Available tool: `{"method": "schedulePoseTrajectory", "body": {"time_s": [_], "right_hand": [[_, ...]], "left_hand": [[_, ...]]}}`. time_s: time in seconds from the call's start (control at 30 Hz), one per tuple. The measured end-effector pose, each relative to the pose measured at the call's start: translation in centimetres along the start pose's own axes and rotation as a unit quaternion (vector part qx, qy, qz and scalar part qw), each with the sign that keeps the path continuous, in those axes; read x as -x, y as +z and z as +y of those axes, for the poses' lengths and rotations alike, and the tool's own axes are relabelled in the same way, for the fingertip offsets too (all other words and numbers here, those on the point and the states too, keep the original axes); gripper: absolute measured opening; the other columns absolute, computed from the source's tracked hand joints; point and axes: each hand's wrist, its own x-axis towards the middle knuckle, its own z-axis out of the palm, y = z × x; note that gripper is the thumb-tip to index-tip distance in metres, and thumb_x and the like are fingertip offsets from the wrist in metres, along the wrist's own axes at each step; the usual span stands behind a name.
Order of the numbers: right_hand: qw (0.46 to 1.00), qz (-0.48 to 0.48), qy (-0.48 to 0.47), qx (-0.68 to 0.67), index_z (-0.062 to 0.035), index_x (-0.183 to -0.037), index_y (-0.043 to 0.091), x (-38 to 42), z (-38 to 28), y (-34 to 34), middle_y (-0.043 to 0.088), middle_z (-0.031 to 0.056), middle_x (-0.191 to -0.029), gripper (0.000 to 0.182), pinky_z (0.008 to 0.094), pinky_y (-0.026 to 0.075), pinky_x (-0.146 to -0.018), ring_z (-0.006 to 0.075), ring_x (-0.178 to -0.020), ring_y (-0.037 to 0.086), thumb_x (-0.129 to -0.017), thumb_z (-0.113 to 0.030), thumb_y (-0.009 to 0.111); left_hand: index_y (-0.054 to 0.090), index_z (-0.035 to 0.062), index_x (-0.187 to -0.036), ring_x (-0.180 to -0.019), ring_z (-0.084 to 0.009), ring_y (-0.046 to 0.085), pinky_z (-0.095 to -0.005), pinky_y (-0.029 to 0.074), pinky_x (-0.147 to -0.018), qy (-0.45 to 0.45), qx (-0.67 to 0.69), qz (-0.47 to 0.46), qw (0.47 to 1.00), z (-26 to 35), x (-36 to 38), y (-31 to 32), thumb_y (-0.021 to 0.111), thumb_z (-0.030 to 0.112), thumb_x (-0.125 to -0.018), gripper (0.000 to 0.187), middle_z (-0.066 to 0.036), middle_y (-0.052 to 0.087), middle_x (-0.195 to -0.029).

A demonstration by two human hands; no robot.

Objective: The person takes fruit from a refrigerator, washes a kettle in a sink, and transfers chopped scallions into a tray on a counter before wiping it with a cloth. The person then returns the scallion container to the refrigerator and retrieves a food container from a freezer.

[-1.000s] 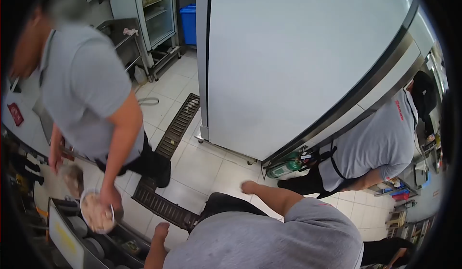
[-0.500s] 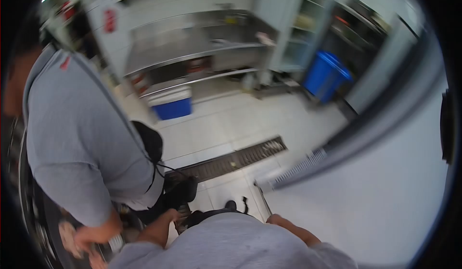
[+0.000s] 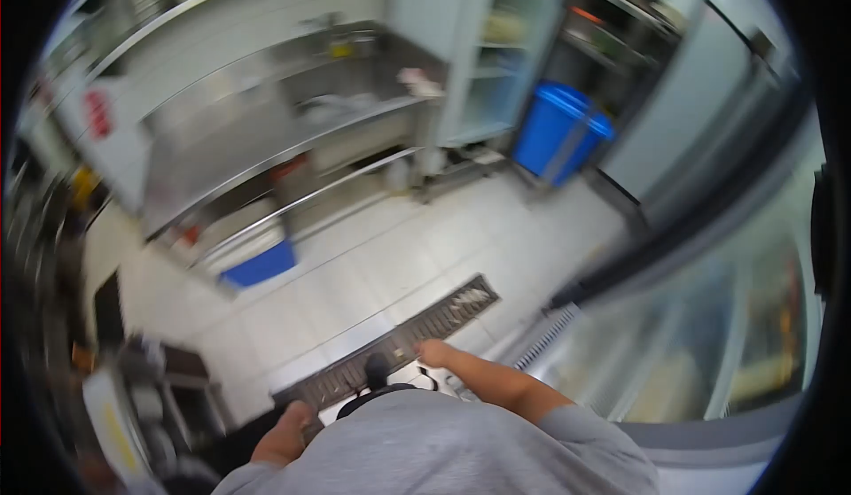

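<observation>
My right hand (image 3: 433, 353) reaches forward over the floor drain grate (image 3: 399, 344), its fingers curled. What they hold, if anything, I cannot make out. Right of that forearm is a tall fridge (image 3: 638, 353) with a dark upper frame. Pale dividers and blurred goods show inside it. My left hand (image 3: 292, 424) hangs low beside my waist, smeared by motion, and its fingers cannot be read. A thin black cord (image 3: 428, 378) dangles in front of my shirt, close to the right hand.
A steel sink counter (image 3: 217, 154) runs along the far wall, with a blue and white box (image 3: 259, 265) beneath. A blue bin (image 3: 563, 132) stands beside a pale shelving cabinet (image 3: 487, 70). Equipment (image 3: 151, 397) sits at lower left, blurred. White tiles (image 3: 372, 256) cover the floor.
My view has turned right and the co-worker at left has left it. My right hand has moved forward and left. The fridge's inside now shows where a plain white surface was.
</observation>
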Motion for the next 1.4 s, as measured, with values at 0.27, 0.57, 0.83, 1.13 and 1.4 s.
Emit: {"method": "schedulePoseTrajectory", "body": {"time_s": [0.27,0.57,0.83,1.13,1.4], "right_hand": [[0.917,-0.205,0.338,-0.054,-0.0038,-0.089,0.072,11.4,19.9,1.1,0.067,0.0185,-0.102,0.029,0.045,0.049,-0.083,0.0349,-0.096,0.063,-0.078,-0.026,0.059],[0.863,-0.11,0.424,-0.251,-0.0044,-0.097,0.071,10.4,36.8,-9.6,0.07,0.0172,-0.095,0.032,0.0431,0.052,-0.076,0.0289,-0.084,0.069,-0.079,-0.03,0.064],[0.917,0.08,0.377,-0.105,-0.007,-0.1,0.069,6.0,55.2,-27.0,0.067,0.0161,-0.102,0.036,0.0426,0.05,-0.084,0.0337,-0.097,0.063,-0.077,-0.034,0.061],[0.902,-0.013,0.413,-0.128,-0.0101,-0.1,0.07,5.6,65.2,-31.6,0.067,0.014,-0.104,0.033,0.0453,0.049,-0.085,0.0314,-0.1,0.061,-0.084,-0.035,0.055],[0.58,-0.026,0.564,-0.587,-0.0114,-0.108,0.068,4.8,67.6,-26.7,0.069,0.0118,-0.1,0.031,0.0414,0.053,-0.08,0.0261,-0.09,0.066,-0.082,-0.026,0.062]], "left_hand": [[0.069,0.0022,-0.091,-0.082,-0.019,0.066,-0.0323,0.052,-0.077,0.013,0.448,0.205,0.87,-9.0,4.1,-49.3,0.074,0.015,-0.072,0.024,-0.01,0.068,-0.088],[0.069,0.0041,-0.077,-0.071,-0.0229,0.066,-0.0294,0.051,-0.066,0.636,0.112,-0.062,0.761,11.0,23.2,-83.1,0.076,0.005,-0.072,0.009,-0.01,0.068,-0.079],[0.067,0.0052,-0.085,-0.065,-0.0221,0.062,-0.0326,0.048,-0.06,0.649,0.136,0.176,0.727,15.9,12.1,-100.4,0.075,0.014,-0.071,0.018,-0.009,0.065,-0.076],[0.062,0.0013,-0.085,-0.077,-0.0191,0.064,-0.0311,0.052,-0.072,0.639,0.401,0.199,0.626,22.1,-4.6,-132.1,0.071,0.015,-0.079,0.018,-0.009,0.067,-0.086],[0.054,0.0133,-0.122,-0.126,-0.0368,0.042,-0.0421,0.035,-0.104,0.48,0.003,0.693,0.538,43.0,-14.4,-164.0,0.075,0.027,-0.073,0.055,-0.016,0.043,-0.135]]}}
